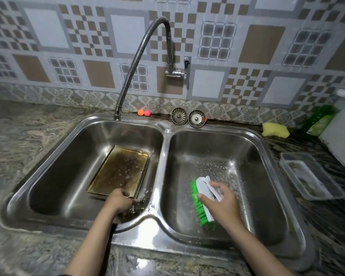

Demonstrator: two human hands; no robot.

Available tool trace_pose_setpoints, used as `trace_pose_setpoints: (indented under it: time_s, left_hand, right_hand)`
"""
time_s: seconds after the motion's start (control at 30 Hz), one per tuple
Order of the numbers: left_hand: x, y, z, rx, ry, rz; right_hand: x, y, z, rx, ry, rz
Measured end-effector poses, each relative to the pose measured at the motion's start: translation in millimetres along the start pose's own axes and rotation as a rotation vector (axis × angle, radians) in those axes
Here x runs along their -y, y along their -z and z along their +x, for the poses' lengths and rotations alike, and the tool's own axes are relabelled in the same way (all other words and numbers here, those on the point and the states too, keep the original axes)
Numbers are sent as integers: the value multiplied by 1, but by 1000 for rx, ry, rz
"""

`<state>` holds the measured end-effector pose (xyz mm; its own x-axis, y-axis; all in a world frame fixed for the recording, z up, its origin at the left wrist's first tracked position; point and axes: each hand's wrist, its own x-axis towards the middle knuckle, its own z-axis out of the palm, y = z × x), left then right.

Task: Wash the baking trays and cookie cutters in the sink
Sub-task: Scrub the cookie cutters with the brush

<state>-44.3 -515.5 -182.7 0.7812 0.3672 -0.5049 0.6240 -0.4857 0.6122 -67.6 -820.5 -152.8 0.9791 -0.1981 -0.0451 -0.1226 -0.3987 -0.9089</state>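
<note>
left hand [121, 202] on tray [119, 170], right hand [220, 202] on brush [202, 200]

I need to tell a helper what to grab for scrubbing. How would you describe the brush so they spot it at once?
Start at the double steel sink and look into its right basin. There the right hand grips the scrub brush: a white handle with bright green bristles, unlike the yellow sponge on the counter behind.
</note>
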Motion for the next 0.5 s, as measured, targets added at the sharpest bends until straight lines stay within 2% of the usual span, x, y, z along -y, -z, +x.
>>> trace_pose_setpoints:
  time_s: [0.1,0.17,0.27,0.37,0.5]
  left_hand:
    - [-2,1,3,19,-38,210]
    - [-12,0,-7,0,-111,187]
    - [-28,-11,-31,-62,-399,101]
    - [-38,-30,-54,-83,-703,171]
    - [-29,-54,-60,31,-732,452]
  right_hand:
    - [2,1,-7,-12,-3,-5]
    - [2,6,-11,-25,8,-9]
    - [4,19,-19,-59,17,16]
    - [6,41,-26,-123,34,22]
    - [5,90,-35,-177,56,-78]
